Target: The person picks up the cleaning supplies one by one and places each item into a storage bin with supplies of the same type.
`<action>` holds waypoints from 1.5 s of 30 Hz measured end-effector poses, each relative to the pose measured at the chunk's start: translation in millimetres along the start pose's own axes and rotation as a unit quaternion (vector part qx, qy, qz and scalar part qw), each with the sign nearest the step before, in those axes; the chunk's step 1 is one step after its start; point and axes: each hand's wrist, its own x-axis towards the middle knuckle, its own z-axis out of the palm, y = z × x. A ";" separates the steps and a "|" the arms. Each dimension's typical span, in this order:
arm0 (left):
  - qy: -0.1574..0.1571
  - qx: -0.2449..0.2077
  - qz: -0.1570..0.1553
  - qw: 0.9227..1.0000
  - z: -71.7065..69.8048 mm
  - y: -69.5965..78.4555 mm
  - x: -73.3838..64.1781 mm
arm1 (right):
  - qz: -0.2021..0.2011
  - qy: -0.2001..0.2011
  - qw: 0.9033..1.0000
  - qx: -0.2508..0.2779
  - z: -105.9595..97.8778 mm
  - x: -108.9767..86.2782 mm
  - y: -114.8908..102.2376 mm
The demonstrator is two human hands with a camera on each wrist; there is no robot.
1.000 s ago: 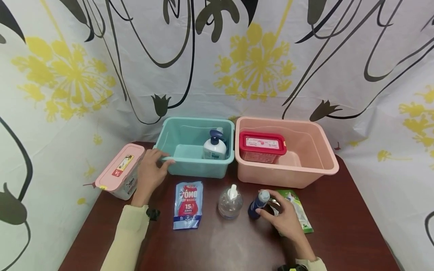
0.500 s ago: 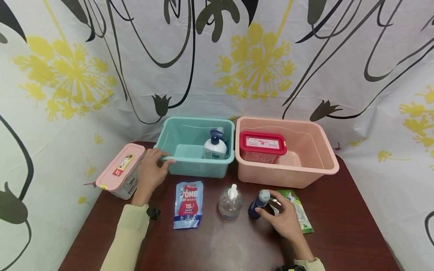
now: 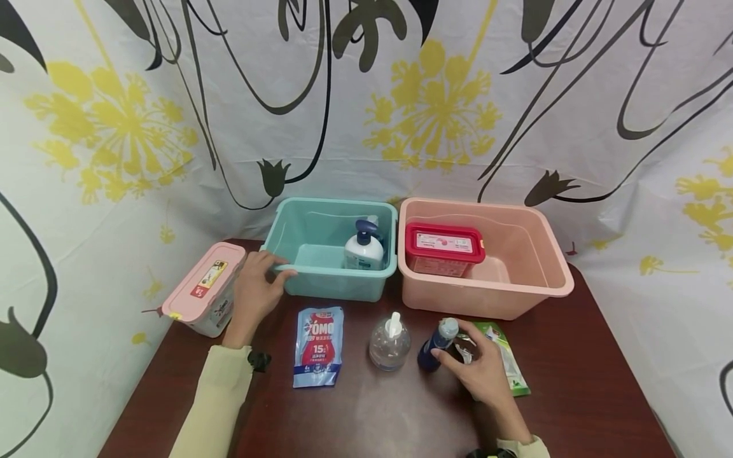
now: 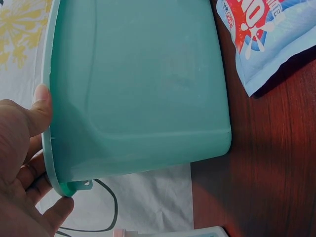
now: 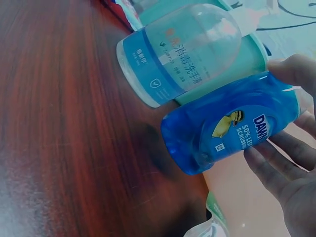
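My right hand (image 3: 483, 367) grips a blue Dawn dish soap bottle (image 5: 192, 126) by its upper part, thumb on one side and fingers on the other. In the head view the bottle leans, its pale cap up and to the right. Left of it stands a clear pump bottle of hand sanitizer (image 3: 389, 348). A green packet (image 3: 511, 362) lies partly hidden beneath the right hand. My left hand (image 3: 255, 294) holds the teal bin (image 3: 332, 284) at its front left corner, thumb over the rim. Inside that bin are a white pump bottle (image 3: 363, 254) and another bottle behind it.
A pink bin (image 3: 458, 298) with a red-lidded box (image 3: 443, 245) stands right beside the teal one. The blue detergent pouch (image 3: 317, 346) lies on the dark wooden table (image 3: 366, 426). A pink-lidded box (image 3: 206, 283) is at the left edge, near the left forearm.
The dish soap bottle tips slightly more, its cap shifting a little up and right. The right hand keeps its grip, and the left hand stays on the teal bin's rim.
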 end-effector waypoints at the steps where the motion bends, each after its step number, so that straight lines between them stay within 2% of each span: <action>1: 0.001 0.000 0.001 1.000 0.1 0.0 -0.1 | 0.000 0.000 1.000 0.002 -0.6 0.4 -1.2; 11: -0.003 0.003 -0.004 1.000 -1.2 1.4 0.1 | -0.016 0.005 1.000 0.023 -4.4 3.1 -9.9; 20: -0.006 0.001 0.004 1.000 -1.6 1.6 -0.6 | -0.048 0.009 0.999 0.021 -8.9 5.0 -15.5; 30: -0.008 0.001 0.003 1.000 -1.3 1.7 0.0 | -0.055 0.015 0.998 0.037 -12.7 8.7 -25.5; 45: -0.008 -0.003 0.000 1.000 -0.7 1.1 -0.4 | -0.071 0.018 0.997 0.018 -19.2 13.3 -37.5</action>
